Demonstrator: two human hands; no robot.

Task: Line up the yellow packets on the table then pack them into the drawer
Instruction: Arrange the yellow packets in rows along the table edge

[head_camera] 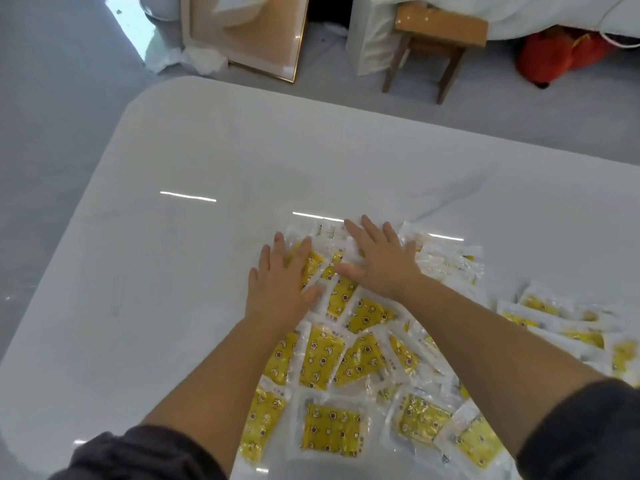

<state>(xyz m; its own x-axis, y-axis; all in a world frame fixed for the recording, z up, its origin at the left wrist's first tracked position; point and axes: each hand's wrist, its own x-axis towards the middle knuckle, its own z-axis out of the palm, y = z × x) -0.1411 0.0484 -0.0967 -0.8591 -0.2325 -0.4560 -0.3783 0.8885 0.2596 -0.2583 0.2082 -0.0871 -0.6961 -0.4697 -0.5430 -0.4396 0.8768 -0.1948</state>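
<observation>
Dark sleeves [145,455] frame the bottom edge. Both flat, unclenched hands, left hand [280,282] and right hand [381,261], press yellow packets [330,434] scattered lower right on the glossy white table [173,202]; their print is unreadable. Upper right stands a wooden stool [440,26].

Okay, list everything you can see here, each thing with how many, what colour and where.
packets: many, too overlapped to count, yellow print in clear wrap, scattered over the near and right part of the table
table: one, glossy white, fills the middle of the view
panel: one, peach with a white border, leaning on the floor beyond the table
stool: one, brown wood, on the floor beyond the table
bag: one, red, on the floor at far right
cloth: one, white, above the bag
sleeves: two, dark, bottom corners
left hand: flat on the packets
right hand: flat on the packets, beside the left
</observation>
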